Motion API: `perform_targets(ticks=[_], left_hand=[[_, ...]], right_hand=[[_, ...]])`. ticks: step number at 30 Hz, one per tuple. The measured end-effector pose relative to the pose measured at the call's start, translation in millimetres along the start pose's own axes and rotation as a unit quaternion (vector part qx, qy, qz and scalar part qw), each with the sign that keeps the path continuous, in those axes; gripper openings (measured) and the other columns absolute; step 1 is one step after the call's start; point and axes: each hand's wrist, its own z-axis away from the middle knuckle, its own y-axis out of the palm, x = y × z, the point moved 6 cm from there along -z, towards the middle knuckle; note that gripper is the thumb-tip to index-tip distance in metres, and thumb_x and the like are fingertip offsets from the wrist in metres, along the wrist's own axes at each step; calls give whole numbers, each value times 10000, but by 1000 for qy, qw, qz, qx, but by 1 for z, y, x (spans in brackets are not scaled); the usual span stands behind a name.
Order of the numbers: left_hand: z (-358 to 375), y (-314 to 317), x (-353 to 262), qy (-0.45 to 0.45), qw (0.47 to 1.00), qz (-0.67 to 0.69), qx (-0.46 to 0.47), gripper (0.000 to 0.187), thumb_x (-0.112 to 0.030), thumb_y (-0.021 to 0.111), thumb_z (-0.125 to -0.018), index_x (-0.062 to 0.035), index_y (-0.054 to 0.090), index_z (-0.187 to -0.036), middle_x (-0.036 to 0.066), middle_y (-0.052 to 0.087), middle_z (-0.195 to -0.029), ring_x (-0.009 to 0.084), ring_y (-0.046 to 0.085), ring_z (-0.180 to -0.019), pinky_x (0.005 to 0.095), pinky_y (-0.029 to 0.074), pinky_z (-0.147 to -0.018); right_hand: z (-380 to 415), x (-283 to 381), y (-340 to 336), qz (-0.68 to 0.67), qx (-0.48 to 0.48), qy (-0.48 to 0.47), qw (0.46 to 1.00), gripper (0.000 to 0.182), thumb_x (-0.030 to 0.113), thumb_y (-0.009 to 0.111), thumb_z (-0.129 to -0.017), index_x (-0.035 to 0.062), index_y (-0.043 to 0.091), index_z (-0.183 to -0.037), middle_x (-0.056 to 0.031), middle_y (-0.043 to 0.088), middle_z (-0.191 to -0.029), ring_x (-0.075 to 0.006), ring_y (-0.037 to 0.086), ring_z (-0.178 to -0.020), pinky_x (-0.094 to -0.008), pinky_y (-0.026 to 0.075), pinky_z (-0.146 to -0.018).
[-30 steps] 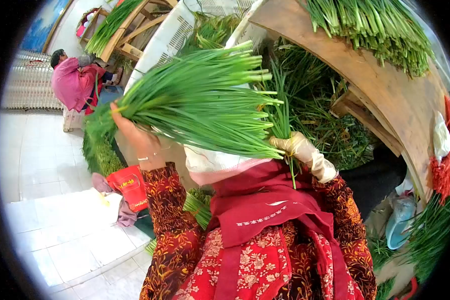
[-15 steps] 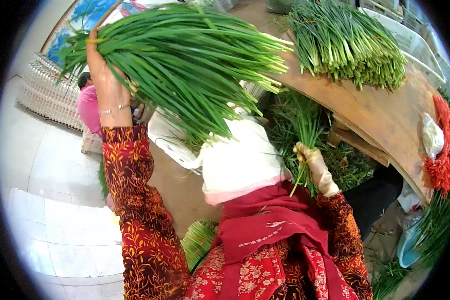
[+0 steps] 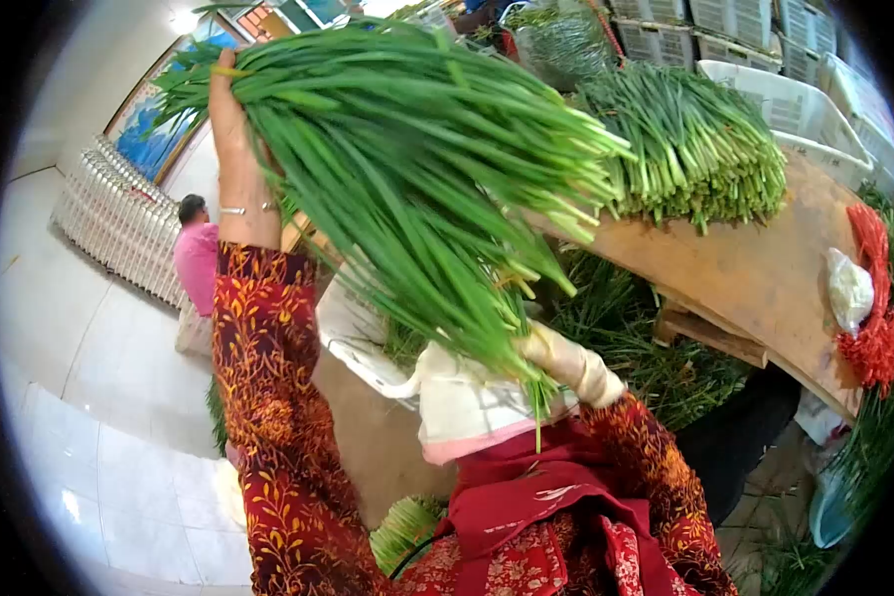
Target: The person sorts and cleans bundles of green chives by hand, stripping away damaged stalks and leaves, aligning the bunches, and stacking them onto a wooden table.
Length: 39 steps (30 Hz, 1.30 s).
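Observation:
My left hand (image 3: 240, 164), raised at upper left with a bangle at the wrist, is closed around the leafy end of a large bunch of garlic chives (image 3: 417, 149). The pale cut ends of this bunch fan out to the right. My right hand (image 3: 571, 366), in a cream glove, is closed on a smaller bunch of garlic chives (image 3: 539, 395) beside the lower edge of the large one. Its fingertips are partly hidden by leaves. Under both hands a white cloth (image 3: 457, 407) lies over my lap, above a red apron (image 3: 526, 497).
A thick pile of chives (image 3: 700, 149) lies on the wooden table (image 3: 735, 243). Red ties (image 3: 872, 338) and a small plastic bag (image 3: 849, 288) rest near its right edge. Loose greens (image 3: 656, 358) sit below the table. A white basket (image 3: 353, 323) stands ahead; a person in pink (image 3: 197, 263) is at left.
My right hand has moved left with its small bunch, up against the large bunch. The large bunch now reaches further right and lower in view. The camera view has tilted up slightly.

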Motion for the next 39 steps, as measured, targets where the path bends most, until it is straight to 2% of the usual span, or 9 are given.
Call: perform_targets(ticks=[5, 9, 15, 17, 20, 24, 35, 37, 39], left_hand=[[22, 33, -3, 28, 997, 40, 68, 243, -303, 532, -847, -65, 550, -892, 68, 607, -814, 178, 597, -724, 307, 505, -676], [38, 67, -4, 34, 996, 23, 80, 223, -281, 523, -856, -61, 543, -881, 51, 594, -837, 163, 591, -781, 292, 494, -726], [23, 124, 37, -47, 939, 155, 305, 205, -278, 543, -847, -75, 529, -871, 9, 560, -835, 121, 563, -830, 310, 468, -831], [22, 123, 66, -77, 970, 81, 214, 205, -299, 571, -828, -106, 513, -866, 2, 547, -831, 107, 566, -764, 318, 495, -782], [17, 143, 124, -197, 918, 230, 255, 174, -268, 563, -836, -103, 517, -867, 3, 544, -828, 103, 557, -765, 332, 477, -827], [-8, 172, 182, -168, 914, 287, 232, 141, -200, 539, -852, -109, 452, -916, -22, 520, -784, 121, 552, -767, 418, 461, -861], [-90, 180, 344, -176, 945, 152, 232, 284, -330, 546, -826, -58, 574, -904, 79, 610, -793, 174, 613, -668, 312, 534, -597], [-87, 172, 361, -184, 942, 145, 241, 284, -321, 543, -847, -42, 551, -897, 86, 595, -894, 201, 599, -748, 335, 498, -724], [-77, 157, 384, -231, 964, 51, 118, 310, -349, 539, -827, -54, 571, -918, 54, 594, -776, 151, 567, -614, 236, 486, -564]], right_hand=[[82, -9, -36, 92, -115, 185, 972, 286, 342, 533, -855, 71, 539, -765, 46, 453, -567, -53, 407, -506, -192, 341, -469], [138, -20, -70, 131, -193, 189, 954, 312, 365, 528, -842, 89, 524, -698, 40, 442, -544, -65, 398, -476, -213, 336, -476], [181, -7, -86, 147, -281, 182, 931, 396, 408, 520, -844, 85, 527, -615, 24, 474, -556, -73, 417, -508, -224, 332, -503], [181, -19, -94, 92, -304, 187, 930, 363, 393, 546, -838, 70, 568, -672, 27, 485, -565, -72, 428, -522, -220, 339, -518], [180, -28, -96, 44, -301, 206, 930, 352, 398, 593, -811, 46, 607, -815, 17, 511, -578, -80, 465, -496, -223, 373, -457], [183, -54, -110, 79, -288, 249, 921, 352, 376, 570, -832, 30, 629, -854, 12, 532, -583, -72, 460, -514, -230, 373, -495], [173, -60, -117, 105, -283, 304, 904, 376, 391, 565, -828, 36, 633, -724, -20, 532, -574, -93, 436, -538, -253, 376, -560], [180, -80, -122, 97, -294, 325, 894, 356, 375, 562, -830, 30, 627, -774, -15, 528, -582, -97, 469, -565, -258, 392, -580], [183, -87, -123, 94, -284, 356, 885, 365, 387, 563, -832, 28, 624, -803, -10, 525, -590, -97, 476, -575, -259, 393, -579]])
